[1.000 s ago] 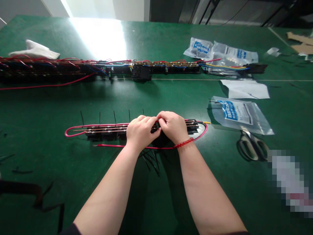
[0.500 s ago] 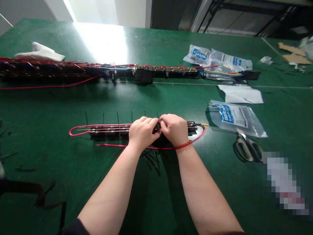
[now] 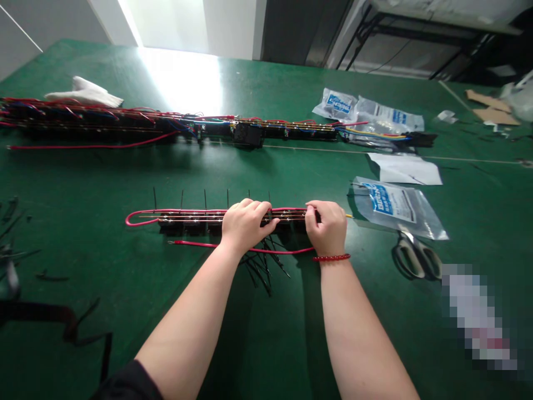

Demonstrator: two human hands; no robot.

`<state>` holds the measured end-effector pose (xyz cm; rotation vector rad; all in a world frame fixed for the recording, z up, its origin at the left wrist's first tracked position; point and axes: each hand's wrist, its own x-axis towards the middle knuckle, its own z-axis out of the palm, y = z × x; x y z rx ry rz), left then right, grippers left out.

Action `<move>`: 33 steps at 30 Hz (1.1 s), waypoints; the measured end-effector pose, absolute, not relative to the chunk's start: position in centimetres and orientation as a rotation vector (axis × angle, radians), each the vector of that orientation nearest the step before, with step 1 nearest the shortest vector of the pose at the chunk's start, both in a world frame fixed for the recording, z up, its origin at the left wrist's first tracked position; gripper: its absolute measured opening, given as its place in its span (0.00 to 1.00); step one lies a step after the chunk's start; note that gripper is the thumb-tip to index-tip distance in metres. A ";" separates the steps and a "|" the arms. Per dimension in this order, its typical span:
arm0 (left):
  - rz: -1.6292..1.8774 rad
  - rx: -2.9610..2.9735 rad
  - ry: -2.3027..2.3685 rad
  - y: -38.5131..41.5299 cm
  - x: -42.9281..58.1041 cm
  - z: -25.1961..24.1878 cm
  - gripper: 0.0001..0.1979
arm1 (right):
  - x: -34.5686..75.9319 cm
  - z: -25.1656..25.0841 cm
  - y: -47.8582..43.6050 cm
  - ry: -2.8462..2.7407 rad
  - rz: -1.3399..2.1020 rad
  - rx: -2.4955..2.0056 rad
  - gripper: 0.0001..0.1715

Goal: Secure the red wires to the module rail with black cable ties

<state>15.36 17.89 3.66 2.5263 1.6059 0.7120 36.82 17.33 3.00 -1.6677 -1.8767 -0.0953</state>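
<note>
Head view: your left hand (image 3: 245,225) is curled closed over the harness (image 3: 187,221), which lies lengthwise on the green mat (image 3: 83,183) just in front of you. Your right hand (image 3: 327,225) grips narrowly around its wires near the right end. Black zip ties (image 3: 262,272) lie just below, between your wrists. Scissors (image 3: 414,256) and a plastic bag (image 3: 393,208) sit to the right; a longer harness (image 3: 250,133) stretches beyond.

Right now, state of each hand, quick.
Left hand: closed over the harness, fingers curled on top.
Right hand: closed, gripping the harness near its right end.
</note>
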 end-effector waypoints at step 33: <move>0.863 2.672 1.586 17.3 15.9 3.3 0.11 | 36.2 2.6 18.3 -2.009 -0.238 -1.752 0.17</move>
